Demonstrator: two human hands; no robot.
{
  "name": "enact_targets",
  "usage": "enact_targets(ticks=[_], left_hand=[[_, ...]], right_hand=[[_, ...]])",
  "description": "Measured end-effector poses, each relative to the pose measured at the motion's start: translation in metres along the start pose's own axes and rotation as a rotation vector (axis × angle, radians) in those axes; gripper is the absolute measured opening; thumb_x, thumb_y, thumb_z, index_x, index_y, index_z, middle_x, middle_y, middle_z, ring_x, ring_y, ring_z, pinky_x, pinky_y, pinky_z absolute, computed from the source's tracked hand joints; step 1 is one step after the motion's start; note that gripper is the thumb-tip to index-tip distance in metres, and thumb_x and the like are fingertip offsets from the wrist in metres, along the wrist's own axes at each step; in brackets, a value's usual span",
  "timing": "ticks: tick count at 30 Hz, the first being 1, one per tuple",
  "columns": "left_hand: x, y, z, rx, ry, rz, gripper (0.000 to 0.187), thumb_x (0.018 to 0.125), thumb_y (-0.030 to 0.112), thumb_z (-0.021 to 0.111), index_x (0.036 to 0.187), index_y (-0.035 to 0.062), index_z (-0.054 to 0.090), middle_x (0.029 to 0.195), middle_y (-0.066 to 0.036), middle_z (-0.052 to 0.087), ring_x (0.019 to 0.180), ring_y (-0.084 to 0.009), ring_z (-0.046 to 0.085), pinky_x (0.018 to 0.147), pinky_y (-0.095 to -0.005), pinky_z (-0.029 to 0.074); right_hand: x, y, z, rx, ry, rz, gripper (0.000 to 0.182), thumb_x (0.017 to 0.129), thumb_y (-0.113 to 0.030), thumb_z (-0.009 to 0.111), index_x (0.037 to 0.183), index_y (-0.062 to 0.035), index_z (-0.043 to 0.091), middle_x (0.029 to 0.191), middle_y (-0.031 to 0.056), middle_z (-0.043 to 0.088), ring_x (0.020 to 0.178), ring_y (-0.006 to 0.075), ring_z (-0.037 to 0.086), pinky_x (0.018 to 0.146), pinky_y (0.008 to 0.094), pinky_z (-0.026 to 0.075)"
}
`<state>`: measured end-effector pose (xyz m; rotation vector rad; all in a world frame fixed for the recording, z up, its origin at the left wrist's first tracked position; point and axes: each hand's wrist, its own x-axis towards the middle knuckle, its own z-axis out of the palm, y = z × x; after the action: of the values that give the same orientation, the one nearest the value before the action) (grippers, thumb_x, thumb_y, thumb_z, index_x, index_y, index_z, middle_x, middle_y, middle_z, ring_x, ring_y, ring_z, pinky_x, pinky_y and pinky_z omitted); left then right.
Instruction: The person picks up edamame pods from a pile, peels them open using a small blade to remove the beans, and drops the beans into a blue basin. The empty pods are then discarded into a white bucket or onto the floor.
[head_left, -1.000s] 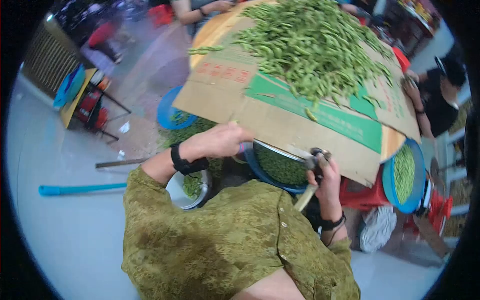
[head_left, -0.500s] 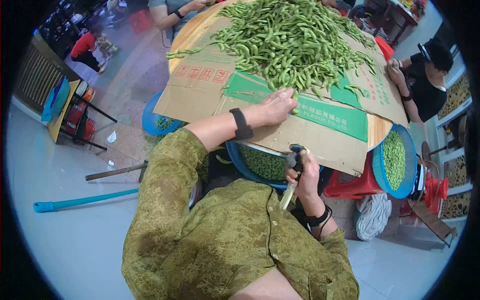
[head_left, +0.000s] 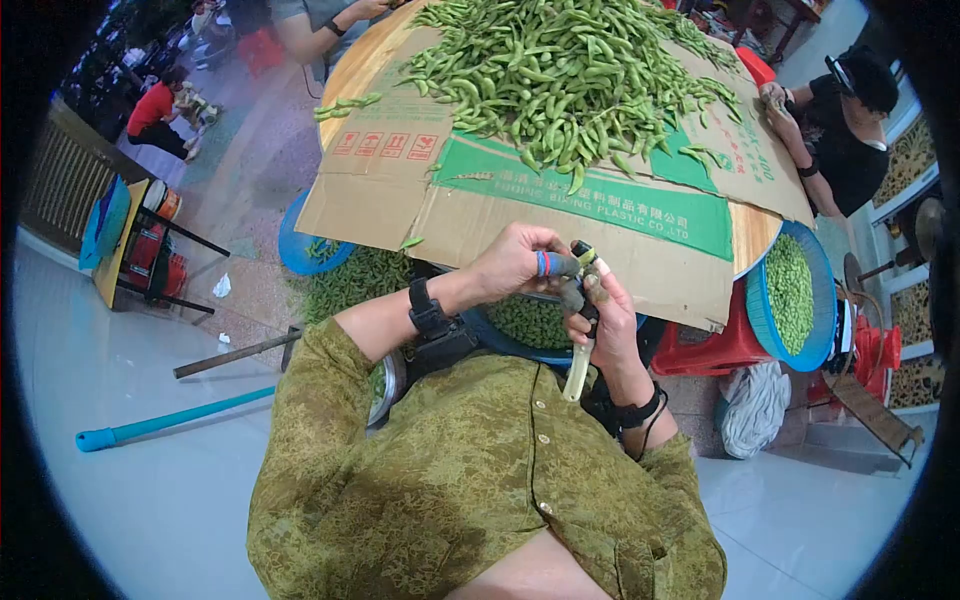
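Note:
A large heap of green soybean pods (head_left: 565, 85) lies on flattened cardboard (head_left: 500, 222) over a round wooden table. Close to the table's near edge, my left hand (head_left: 512, 264) is pinched closed against the head of a tool in my right hand. A grey cover with a blue and red band wraps one of its digits; what it pinches is hidden. My right hand (head_left: 612, 310) is wrapped round a tool with a pale handle (head_left: 577, 372) and a dark upper part, whose exact kind I cannot make out. Beneath the hands sits a blue basin (head_left: 552, 356) of shelled beans.
Another blue basin (head_left: 826, 310) of beans rests by a red stool (head_left: 705, 345) at right. Discarded pods (head_left: 355, 290) cover the floor at left, near a teal pole (head_left: 180, 422). A person in black (head_left: 850, 150) sits at the table's right; another person's arm (head_left: 340, 18) is at its far left.
My left hand has drawn back from the edge of the pod heap to meet the tool in my right hand. My right hand still grips the tool. The view has shifted slightly.

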<state>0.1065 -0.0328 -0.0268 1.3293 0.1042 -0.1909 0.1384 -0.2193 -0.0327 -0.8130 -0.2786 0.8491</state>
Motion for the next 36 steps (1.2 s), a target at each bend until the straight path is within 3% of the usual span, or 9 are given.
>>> enact_targets(ticks=[8,11,18,27,30,32,33,35,36], left_hand=[[-0.002,-0.004,0.004,-0.046,0.021,0.093,0.016,0.086,0.018,0.067,0.087,0.0039,0.06,0.067,-0.002,0.058,0.052,-0.0044,0.051,0.041,-0.0179,0.034],[-0.005,0.0,0.007,-0.071,0.029,0.07,0.009,0.086,0.01,0.064,0.089,0.0028,0.059,0.064,-0.001,0.058,0.048,-0.0043,0.05,0.039,-0.0172,0.034],[-0.01,0.005,0.011,-0.015,0.042,0.07,0.011,0.087,0.012,0.064,0.089,0.0029,0.059,0.064,-0.003,0.061,0.045,-0.0047,0.053,0.036,-0.0176,0.037],[-0.008,-0.006,-0.001,-0.523,-0.241,-0.109,0.012,0.088,0.014,0.063,0.091,0.0044,0.058,0.068,-0.007,0.063,0.049,-0.0119,0.059,0.036,-0.0203,0.043],[-0.01,0.004,0.0,-0.192,-0.108,-0.044,0.011,0.088,0.014,0.063,0.092,0.0043,0.059,0.07,-0.007,0.064,0.054,-0.0123,0.061,0.041,-0.0213,0.046],[-0.009,0.005,-0.003,0.242,-0.112,0.199,0.016,0.084,0.012,0.066,0.095,0.0022,0.059,0.073,-0.01,0.065,0.059,-0.0172,0.063,0.047,-0.0265,0.048],[-0.011,0.01,-0.004,0.239,-0.111,0.196,0.016,0.084,0.012,0.066,0.095,0.0022,0.059,0.073,-0.01,0.065,0.059,-0.0172,0.063,0.047,-0.0265,0.048],[-0.015,0.023,-0.003,0.945,-0.05,0.58,0.02,0.079,0.008,0.066,0.095,-0.001,0.058,0.077,-0.015,0.064,0.064,-0.0273,0.063,0.057,-0.0346,0.05],[-0.016,0.021,-0.003,0.944,-0.046,0.578,0.02,0.079,0.008,0.066,0.095,-0.001,0.058,0.077,-0.015,0.064,0.064,-0.0273,0.063,0.057,-0.0346,0.05]], right_hand=[[-0.001,0.002,0.003,0.065,-0.038,0.014,0.042,0.097,-0.023,0.047,0.135,-0.0078,0.039,0.079,0.004,0.054,0.045,0.0058,0.036,0.037,0.0186,0.031],[-0.003,0.001,0.005,0.009,-0.033,-0.009,0.04,0.096,-0.022,0.048,0.133,-0.007,0.041,0.079,0.0041,0.054,0.045,0.0056,0.036,0.037,0.0186,0.031],[-0.004,0.005,0.001,-0.061,0.009,-0.045,0.038,0.096,-0.018,0.049,0.131,-0.0059,0.044,0.086,0.0055,0.058,0.045,0.0055,0.037,0.037,0.0186,0.031],[-0.004,-0.007,-0.001,0.168,-0.13,0.131,0.035,0.094,-0.015,0.051,0.128,-0.0066,0.048,0.087,0.0059,0.059,0.044,0.0051,0.036,0.036,0.0182,0.031],[0.0,-0.008,-0.001,0.167,-0.072,0.137,0.035,0.094,-0.016,0.052,0.128,-0.0077,0.049,0.088,0.0065,0.06,0.043,0.0048,0.035,0.036,0.0175,0.03],[-0.001,-0.009,-0.001,0.173,-0.041,0.154,0.035,0.094,-0.018,0.053,0.128,-0.0092,0.049,0.088,0.0058,0.059,0.043,0.0047,0.034,0.035,0.0176,0.029],[-0.001,-0.007,-0.002,0.174,-0.039,0.157,0.035,0.094,-0.018,0.053,0.128,-0.0092,0.049,0.088,0.0058,0.059,0.043,0.0047,0.034,0.035,0.0176,0.029],[0.001,-0.003,-0.006,0.237,-0.054,0.188,0.033,0.094,-0.018,0.053,0.126,-0.0102,0.05,0.085,0.0043,0.058,0.042,0.0042,0.033,0.034,0.0175,0.028],[0.002,-0.001,-0.007,0.237,-0.055,0.192,0.033,0.094,-0.018,0.053,0.126,-0.0102,0.05,0.085,0.0043,0.058,0.042,0.0042,0.033,0.034,0.0175,0.028]])
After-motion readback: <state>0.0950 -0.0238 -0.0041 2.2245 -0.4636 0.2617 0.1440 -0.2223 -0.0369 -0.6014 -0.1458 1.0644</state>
